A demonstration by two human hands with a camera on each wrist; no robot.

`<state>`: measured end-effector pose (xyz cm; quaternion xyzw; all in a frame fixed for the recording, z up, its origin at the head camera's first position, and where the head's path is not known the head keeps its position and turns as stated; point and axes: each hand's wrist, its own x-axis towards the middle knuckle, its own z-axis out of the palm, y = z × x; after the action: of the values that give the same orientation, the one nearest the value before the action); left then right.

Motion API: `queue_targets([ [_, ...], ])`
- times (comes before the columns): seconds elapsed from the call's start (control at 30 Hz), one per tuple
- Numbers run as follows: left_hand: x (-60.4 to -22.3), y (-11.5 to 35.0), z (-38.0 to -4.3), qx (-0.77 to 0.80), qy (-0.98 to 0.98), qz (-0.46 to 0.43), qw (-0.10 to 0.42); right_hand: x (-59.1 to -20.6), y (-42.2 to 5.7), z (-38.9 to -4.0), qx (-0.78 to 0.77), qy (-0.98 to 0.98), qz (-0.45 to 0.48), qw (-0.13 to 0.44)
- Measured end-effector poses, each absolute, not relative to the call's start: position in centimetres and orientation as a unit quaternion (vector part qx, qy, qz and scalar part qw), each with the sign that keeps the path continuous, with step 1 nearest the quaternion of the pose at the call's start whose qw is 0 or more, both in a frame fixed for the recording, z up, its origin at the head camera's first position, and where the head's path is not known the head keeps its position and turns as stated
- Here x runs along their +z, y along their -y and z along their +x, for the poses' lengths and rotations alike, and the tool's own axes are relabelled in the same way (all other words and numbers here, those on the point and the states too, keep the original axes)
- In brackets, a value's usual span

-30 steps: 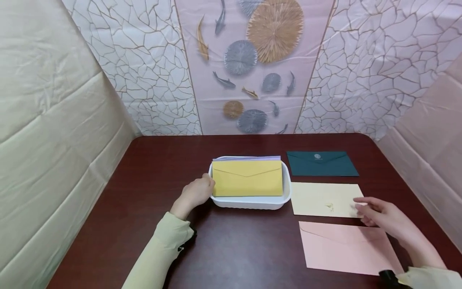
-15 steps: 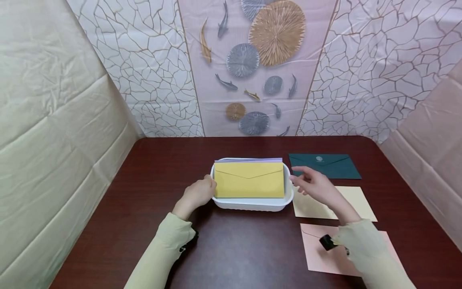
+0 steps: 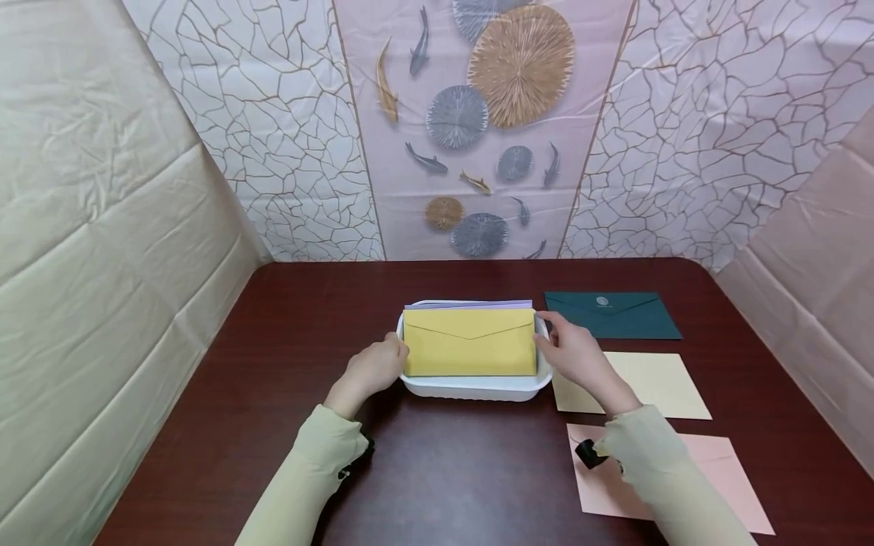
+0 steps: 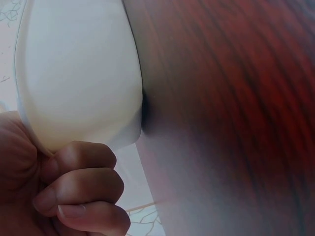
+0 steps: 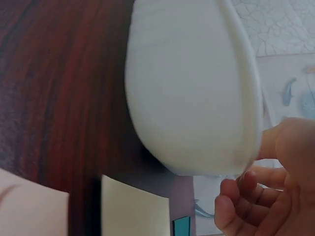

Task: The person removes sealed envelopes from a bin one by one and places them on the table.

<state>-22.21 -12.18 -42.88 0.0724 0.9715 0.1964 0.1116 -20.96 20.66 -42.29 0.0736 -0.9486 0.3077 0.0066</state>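
Observation:
A white plastic tub (image 3: 474, 390) sits mid-table. Inside it a yellow envelope (image 3: 470, 355) leans flap side toward me, with the top edge of a purple envelope (image 3: 501, 305) showing behind. My left hand (image 3: 369, 371) grips the tub's left rim, fingers (image 4: 88, 184) curled at the outer wall. At the opposite end, my right hand (image 3: 579, 356) reaches over the rim. Its thumb and index finger are spread apart, the thumb right by the yellow envelope's right edge. The other fingers (image 5: 246, 206) hang loosely curled near the tub's outer wall.
To the tub's right lie three envelopes in a column: dark green (image 3: 608, 317) at the back, a cream envelope (image 3: 662, 383) in the middle and a pink envelope (image 3: 724, 478) in front. My right forearm (image 3: 672, 485) crosses above the pink one. Patterned cloth (image 3: 287, 152) borders the dark table.
My right hand has left the cream envelope's right end, moving left across the table to the tub's right rim. My left hand has stayed on the left rim.

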Motion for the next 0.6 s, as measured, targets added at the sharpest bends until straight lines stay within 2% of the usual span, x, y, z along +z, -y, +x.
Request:
queue_targets([
  [0.3,-42.97,12.23,-22.05,0.195,-0.972,0.075,0.107,-43.41,-19.61,-20.81,0.292,0.955,0.053,-0.021],
  [0.6,-43.02,12.29,-22.14,0.200,-0.972,0.068,0.102,-43.38,-19.55,-21.35,0.275,0.960,0.050,-0.022],
])
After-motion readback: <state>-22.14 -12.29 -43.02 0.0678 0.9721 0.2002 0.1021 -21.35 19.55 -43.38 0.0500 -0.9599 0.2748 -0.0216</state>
